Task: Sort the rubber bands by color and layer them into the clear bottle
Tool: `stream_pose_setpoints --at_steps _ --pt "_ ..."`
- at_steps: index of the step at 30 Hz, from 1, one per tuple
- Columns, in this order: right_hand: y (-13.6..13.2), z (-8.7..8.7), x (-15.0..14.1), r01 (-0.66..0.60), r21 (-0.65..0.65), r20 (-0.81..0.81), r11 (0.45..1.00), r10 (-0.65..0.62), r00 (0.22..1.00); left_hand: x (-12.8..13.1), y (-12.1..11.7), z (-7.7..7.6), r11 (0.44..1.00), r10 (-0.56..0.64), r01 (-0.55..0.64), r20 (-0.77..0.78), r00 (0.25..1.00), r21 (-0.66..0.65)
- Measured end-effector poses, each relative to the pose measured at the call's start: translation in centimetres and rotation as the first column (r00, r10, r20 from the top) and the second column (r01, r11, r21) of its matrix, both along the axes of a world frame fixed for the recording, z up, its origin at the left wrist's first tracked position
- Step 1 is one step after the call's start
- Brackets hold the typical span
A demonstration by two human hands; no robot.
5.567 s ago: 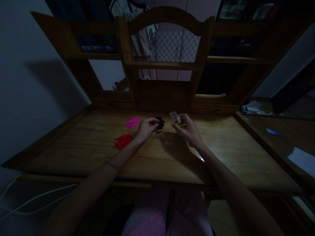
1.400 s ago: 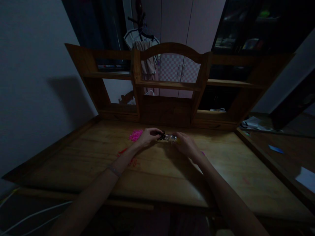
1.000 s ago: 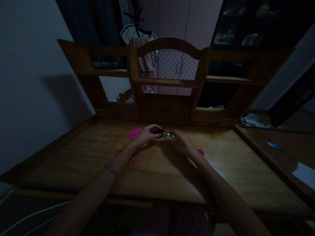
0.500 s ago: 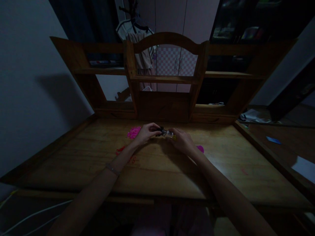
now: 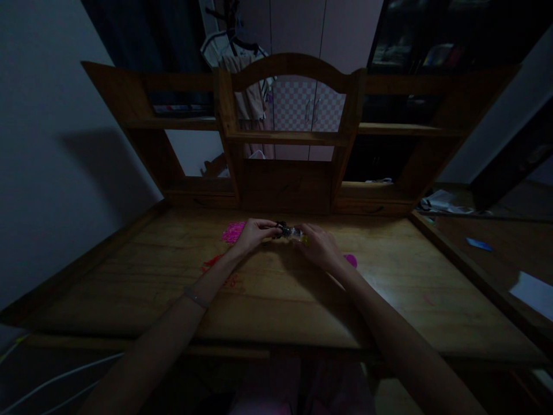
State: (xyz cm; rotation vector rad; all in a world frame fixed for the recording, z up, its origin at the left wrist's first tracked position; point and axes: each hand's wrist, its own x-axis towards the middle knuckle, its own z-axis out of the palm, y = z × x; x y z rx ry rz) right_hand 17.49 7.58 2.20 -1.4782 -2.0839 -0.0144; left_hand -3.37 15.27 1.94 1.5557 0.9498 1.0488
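Over the middle of the desk my two hands nearly meet. My left hand (image 5: 256, 233) has its thumb and fingers closed on a small cluster of black pieces (image 5: 283, 229), too dark to make out singly. The cluster touches the left end of a small clear container (image 5: 295, 232), which lies on its side with a bit of yellow at its right end. Around that right end my right hand (image 5: 318, 245) is wrapped, its fingers partly hidden. A pile of small pink pieces (image 5: 233, 232) is just left of my left hand. Red pieces (image 5: 212, 262) lie partly under my left forearm.
A round purple object (image 5: 351, 260) sits beside my right wrist. The wooden desk (image 5: 276, 311) has a shelf unit (image 5: 289, 139) along its back. On a lower surface to the right are a blue card (image 5: 478, 244) and white paper (image 5: 533, 293).
My left hand has shifted very slightly left, and the black cluster shows a little more between the hands. The right hand keeps its hold on the clear container.
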Motion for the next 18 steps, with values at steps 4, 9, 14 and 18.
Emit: stream_pose_setpoints --at_steps 4,9,14,18 --pt "0.15 -0.14 0.13 0.001 -0.004 -0.012 1.0 -0.001 1.0 0.0 -0.17 0.11 0.998 -0.049 0.05 0.026 0.998 -0.024" --pt "0.18 -0.05 0.24 -0.011 0.004 -0.039 1.0 0.011 0.999 0.04 0.01 -0.03 0.997 -0.083 0.083 0.045 0.996 -0.008" --pt "0.1 0.07 0.23 -0.03 0.002 -0.094 1.0 0.03 0.995 0.09 0.35 -0.2 0.995 -0.1 0.097 0.076 0.992 0.038" --pt "0.11 0.01 0.13 -0.041 0.013 -0.121 0.999 0.042 0.992 -0.01 0.69 -0.48 0.996 -0.072 0.067 0.094 0.993 0.06"
